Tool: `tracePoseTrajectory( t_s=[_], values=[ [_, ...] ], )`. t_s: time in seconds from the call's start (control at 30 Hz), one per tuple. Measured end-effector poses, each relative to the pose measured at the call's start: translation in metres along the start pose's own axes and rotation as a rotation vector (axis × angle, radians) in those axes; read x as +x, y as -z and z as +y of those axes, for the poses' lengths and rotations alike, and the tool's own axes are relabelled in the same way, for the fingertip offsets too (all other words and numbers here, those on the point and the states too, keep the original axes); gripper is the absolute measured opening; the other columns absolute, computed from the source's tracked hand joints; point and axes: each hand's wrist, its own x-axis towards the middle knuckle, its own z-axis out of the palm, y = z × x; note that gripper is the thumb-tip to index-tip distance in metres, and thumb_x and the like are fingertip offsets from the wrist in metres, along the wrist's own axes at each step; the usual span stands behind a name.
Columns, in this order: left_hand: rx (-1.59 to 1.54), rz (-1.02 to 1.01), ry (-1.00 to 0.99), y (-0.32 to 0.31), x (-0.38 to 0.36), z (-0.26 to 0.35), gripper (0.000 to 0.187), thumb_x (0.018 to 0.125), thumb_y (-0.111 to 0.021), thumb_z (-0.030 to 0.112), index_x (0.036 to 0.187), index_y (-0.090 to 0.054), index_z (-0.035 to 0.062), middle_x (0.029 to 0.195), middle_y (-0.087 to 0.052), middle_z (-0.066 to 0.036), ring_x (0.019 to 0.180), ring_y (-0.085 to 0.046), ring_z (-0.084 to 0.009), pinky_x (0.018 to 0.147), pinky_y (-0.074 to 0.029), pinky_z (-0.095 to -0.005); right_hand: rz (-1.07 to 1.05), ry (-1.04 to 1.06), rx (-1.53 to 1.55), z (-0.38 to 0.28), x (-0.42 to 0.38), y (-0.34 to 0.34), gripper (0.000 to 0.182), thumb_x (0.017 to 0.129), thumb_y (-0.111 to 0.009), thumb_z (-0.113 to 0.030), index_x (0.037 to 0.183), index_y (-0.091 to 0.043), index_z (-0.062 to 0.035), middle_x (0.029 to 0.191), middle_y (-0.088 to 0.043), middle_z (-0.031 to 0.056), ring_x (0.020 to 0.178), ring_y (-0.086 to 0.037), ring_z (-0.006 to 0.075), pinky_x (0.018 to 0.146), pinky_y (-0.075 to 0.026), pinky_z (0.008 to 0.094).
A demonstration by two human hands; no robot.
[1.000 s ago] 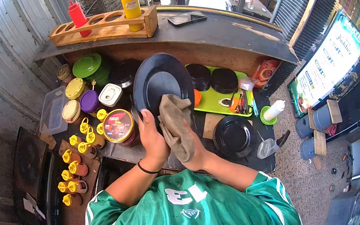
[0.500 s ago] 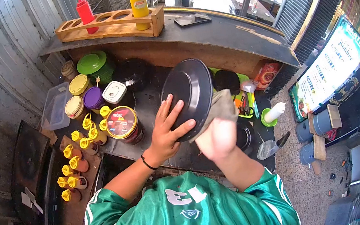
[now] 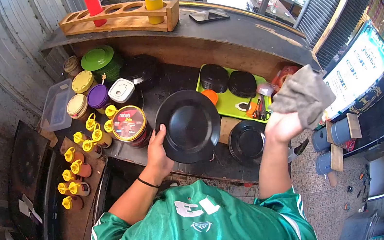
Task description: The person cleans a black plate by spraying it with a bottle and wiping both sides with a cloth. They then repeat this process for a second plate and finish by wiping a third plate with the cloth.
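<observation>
Cloth (image 3: 309,96) swung rightward, hands (image 3: 158,155) apart, gripping it and black plate (image 3: 190,126), "nabati" tub (image 3: 129,123), "13" shirt (image 3: 200,231)

Behind the held black plate (image 3: 190,126), a strip of tabletop (image 3: 173,76) ran open toward the shelf (image 3: 238,30), which barred the way farther back. Left of the plate, the red-labelled tub (image 3: 129,123) left only a narrow gap, with yellow-capped bottles (image 3: 101,137) crowding beyond it. To the plate's right, the round orange item (image 3: 210,97), green tray (image 3: 227,105) and stacked black plates (image 3: 246,141) blocked low passage; above these, open air reached to the cloth (image 3: 302,97) in the right hand (image 3: 282,127).
</observation>
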Motion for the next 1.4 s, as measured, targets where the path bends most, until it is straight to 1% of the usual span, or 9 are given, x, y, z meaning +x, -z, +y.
tracePoseTrajectory(
  t_s=[0.13, 0.3, 0.43, 0.77, 0.97, 1.03, 1.1, 1.17, 1.4],
  values=[
    [-0.138, -0.085, 0.141, -0.01, -0.001, -0.002, 0.06, 0.111, -0.046, 0.05, 0.151, -0.051, 0.0059, 0.15, -0.059, -0.016, 0.136, -0.059, -0.0335, 0.117, -0.044, -0.0541, -0.196, -0.315, -0.192, 0.019, -0.067, 0.042, 0.061, 0.11, -0.047, -0.045, 0.153, -0.044, -0.0022, 0.155, -0.05, 0.0213, 0.149, -0.043, 0.0351, 0.128, -0.028, 0.0524],
    [0.087, -0.16, 0.106, -0.052, -0.019, -0.014, 0.062, 0.111, -0.049, 0.05, 0.155, -0.045, 0.0067, 0.153, -0.056, -0.017, 0.14, -0.055, -0.033, 0.119, -0.044, -0.0525, -0.954, 0.167, -1.186, 0.06, -0.15, 0.05, 0.052, 0.099, -0.057, -0.022, 0.145, -0.049, -0.0002, 0.148, -0.05, 0.0276, 0.149, -0.036, 0.0488, 0.127, 0.0, 0.0676],
    [0.239, -0.319, -0.107, -0.058, -0.006, -0.016, 0.072, 0.107, -0.051, 0.059, 0.157, -0.04, 0.0078, 0.159, -0.048, -0.015, 0.144, -0.051, -0.0302, 0.121, -0.042, -0.0464, -1.193, -0.207, -0.741, 0.048, -0.147, 0.019, 0.07, 0.101, -0.058, -0.024, 0.161, -0.032, 0.0005, 0.167, -0.028, 0.0294, 0.159, -0.015, 0.0492, 0.131, -0.001, 0.0546],
    [-0.007, -0.178, 0.172, -0.068, 0.002, 0.039, 0.093, 0.101, -0.044, 0.075, 0.145, -0.053, -0.0068, 0.143, -0.061, -0.024, 0.13, -0.062, -0.0357, 0.112, -0.051, -0.049, -1.568, -0.009, -0.479, 0.016, -0.125, 0.01, 0.061, 0.091, -0.068, -0.036, 0.146, -0.059, -0.0109, 0.151, -0.058, 0.0139, 0.145, -0.051, 0.0334, 0.13, -0.021, 0.0559],
    [-0.172, -0.277, -0.087, -0.085, -0.006, 0.044, 0.073, 0.108, -0.041, 0.065, 0.154, -0.05, 0.0096, 0.153, -0.056, -0.016, 0.14, -0.055, -0.0358, 0.121, -0.04, -0.0523, -1.537, 0.177, -0.529, 0.04, -0.106, 0.05, 0.035, 0.093, -0.064, -0.031, 0.125, -0.073, -0.0189, 0.133, -0.072, 0.005, 0.132, -0.064, 0.0239, 0.128, -0.031, 0.0505],
    [-0.179, -0.33, -0.139, -0.086, -0.005, 0.041, 0.069, 0.11, -0.039, 0.061, 0.154, -0.049, 0.0084, 0.155, -0.055, -0.014, 0.143, -0.052, -0.0341, 0.124, -0.037, -0.0517, -1.12, -0.983, -0.425, 0.046, -0.101, 0.047, 0.031, 0.094, -0.063, -0.029, 0.122, -0.075, -0.0208, 0.132, -0.074, 0.0026, 0.129, -0.067, 0.0217, 0.128, -0.032, 0.0497],
    [-0.166, -0.234, -0.235, -0.087, -0.004, 0.037, 0.068, 0.111, -0.039, 0.059, 0.155, -0.049, 0.0087, 0.156, -0.055, -0.012, 0.143, -0.052, -0.0322, 0.124, -0.037, -0.0511, -1.051, -0.954, -0.419, 0.057, -0.089, 0.042, 0.032, 0.094, -0.065, -0.03, 0.123, -0.074, -0.0207, 0.132, -0.073, 0.0038, 0.128, -0.067, 0.0251, 0.128, -0.03, 0.0529],
    [-0.142, -0.205, -0.26, -0.078, -0.001, 0.03, 0.066, 0.112, -0.04, 0.056, 0.156, -0.046, 0.0081, 0.157, -0.053, -0.011, 0.144, -0.052, -0.0309, 0.124, -0.037, -0.051, -1.325, 0.352, -0.875, 0.053, -0.067, 0.033, 0.034, 0.092, -0.067, -0.032, 0.123, -0.074, -0.0193, 0.134, -0.072, 0.0049, 0.132, -0.065, 0.028, 0.129, -0.027, 0.057],
    [-0.023, -0.101, -0.334, -0.08, -0.012, 0.012, 0.058, 0.112, -0.045, 0.049, 0.161, -0.036, 0.0177, 0.158, -0.051, -0.009, 0.143, -0.053, -0.0304, 0.117, -0.045, -0.0555, -1.208, 0.337, -1.07, 0.066, -0.066, -0.009, 0.048, 0.093, -0.07, -0.031, 0.135, -0.066, -0.0097, 0.14, -0.065, 0.0149, 0.139, -0.055, 0.0376, 0.126, -0.009, 0.072]
  ],
)
